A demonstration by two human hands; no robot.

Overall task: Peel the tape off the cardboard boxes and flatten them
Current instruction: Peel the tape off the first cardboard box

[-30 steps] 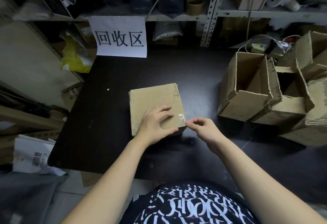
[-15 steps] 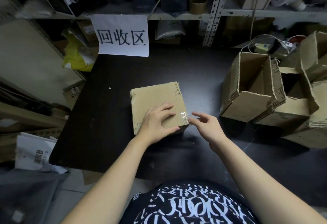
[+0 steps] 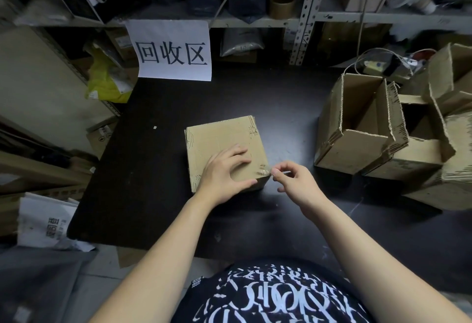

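Mid-frame on the table (image 3: 143,174), the box (image 3: 219,133) sits closed. The left hand (image 3: 224,173) presses its top, fingers spread and loose — the right hand (image 3: 297,183) pinches tape (image 3: 264,170) at its lower-right corner. Open boxes (image 3: 357,149) crowd the right edge.

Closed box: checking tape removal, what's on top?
The left hand rests there; the right hand pinches clear tape at the box's near right corner. What the left hand covers is hidden.

Closed box (image 3: 219,139) center on table (image 3: 158,169); opened boxes (image 3: 362,128) right.
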